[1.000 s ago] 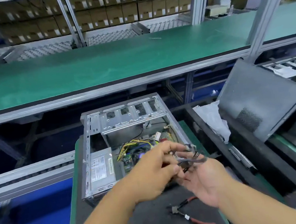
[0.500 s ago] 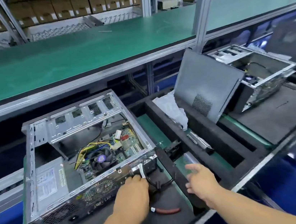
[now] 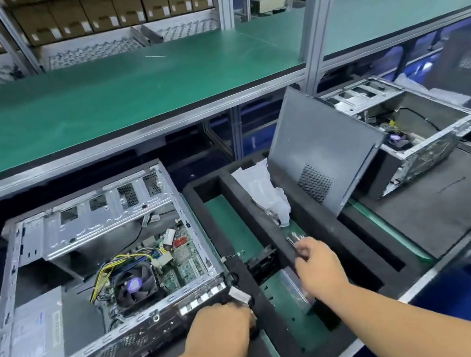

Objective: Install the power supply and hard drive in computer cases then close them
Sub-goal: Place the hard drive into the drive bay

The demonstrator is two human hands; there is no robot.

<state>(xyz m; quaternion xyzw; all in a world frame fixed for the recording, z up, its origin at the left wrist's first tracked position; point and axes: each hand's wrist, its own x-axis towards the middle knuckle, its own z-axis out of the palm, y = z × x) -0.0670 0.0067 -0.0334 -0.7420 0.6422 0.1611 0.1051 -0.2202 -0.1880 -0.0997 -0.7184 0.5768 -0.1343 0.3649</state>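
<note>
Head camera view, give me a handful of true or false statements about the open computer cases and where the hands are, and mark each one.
1. The near computer case is open, with its fan showing. True.
2. The right hand rests inside the near case. False: it reaches into the black foam tray to the case's right.
3. The left hand is at the case's near right corner. True.
4. The grey side panel lies flat on the green shelf. False: it leans tilted in front of the far case.
5. Yellow wires run beside the fan. True.
</note>
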